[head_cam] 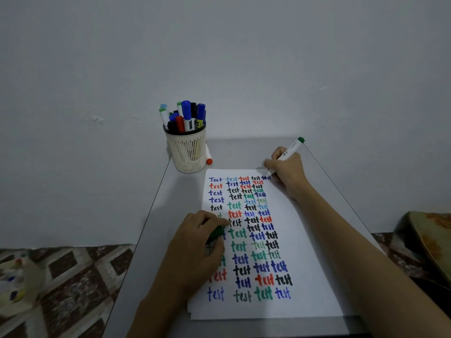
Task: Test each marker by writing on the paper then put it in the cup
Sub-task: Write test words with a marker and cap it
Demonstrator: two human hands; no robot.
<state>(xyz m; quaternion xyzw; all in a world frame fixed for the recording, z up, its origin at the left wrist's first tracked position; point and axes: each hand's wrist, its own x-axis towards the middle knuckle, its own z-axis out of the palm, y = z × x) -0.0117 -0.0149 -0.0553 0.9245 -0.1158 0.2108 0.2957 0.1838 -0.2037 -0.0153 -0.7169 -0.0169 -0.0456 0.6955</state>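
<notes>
The paper (305,276) is lying nearest on the table (151,240), already crowded with columns of coloured "test" words. The left hand (195,245) is pressing the sheet flat while curling around a green cap (216,234). Farther up, the right hand (285,172) is pinching a green marker (290,150), tip meeting the top right corner. Beyond, the cup (186,150) is standing nearly full; one red-capped marker (208,157) is lying beside it, seemingly the last one waiting.
</notes>
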